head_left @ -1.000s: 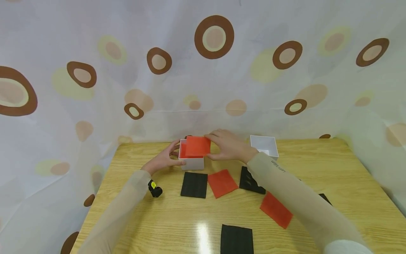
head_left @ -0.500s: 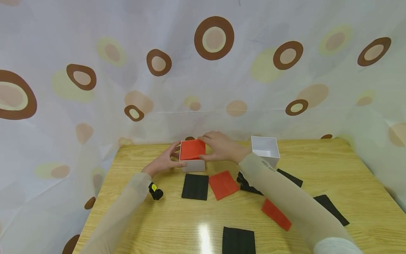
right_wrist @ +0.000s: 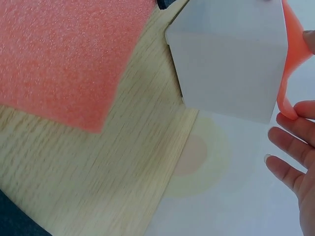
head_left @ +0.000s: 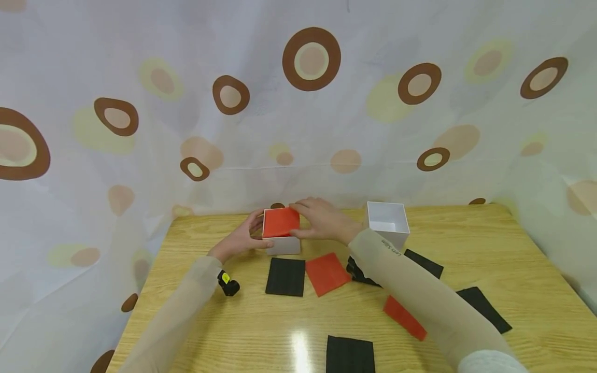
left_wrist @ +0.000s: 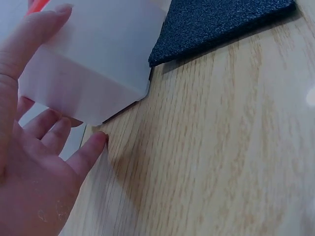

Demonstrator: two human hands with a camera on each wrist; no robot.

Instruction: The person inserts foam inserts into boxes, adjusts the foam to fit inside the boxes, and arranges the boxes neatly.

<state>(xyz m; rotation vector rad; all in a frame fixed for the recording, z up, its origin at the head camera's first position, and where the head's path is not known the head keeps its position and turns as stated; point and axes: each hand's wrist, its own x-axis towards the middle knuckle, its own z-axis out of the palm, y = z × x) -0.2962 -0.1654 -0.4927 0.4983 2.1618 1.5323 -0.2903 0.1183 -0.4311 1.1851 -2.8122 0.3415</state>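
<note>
A white open-topped box (head_left: 283,246) stands near the back of the wooden table. My left hand (head_left: 239,238) grips its left side, thumb at the front wall and fingers round the back, as the left wrist view also shows. Over the box's opening lies a red foam sheet (head_left: 281,223), nearly level with the rim. My right hand (head_left: 324,220) pinches the sheet's right edge between thumb and fingers. In the right wrist view this foam sheet (right_wrist: 294,44) bends along the rim. The inside of the box is hidden beneath it.
A second white box (head_left: 397,239) stands to the right. In front lie a black foam square (head_left: 285,277), a red foam square (head_left: 327,274), another black square (head_left: 350,355), and black pieces (head_left: 485,309). A red piece (head_left: 404,317) is partly behind my right sleeve. A patterned curtain hangs behind.
My right hand has moved left and lowered the red foam sheet from above the box onto its opening. The left hand has kept its grip on the box.
</note>
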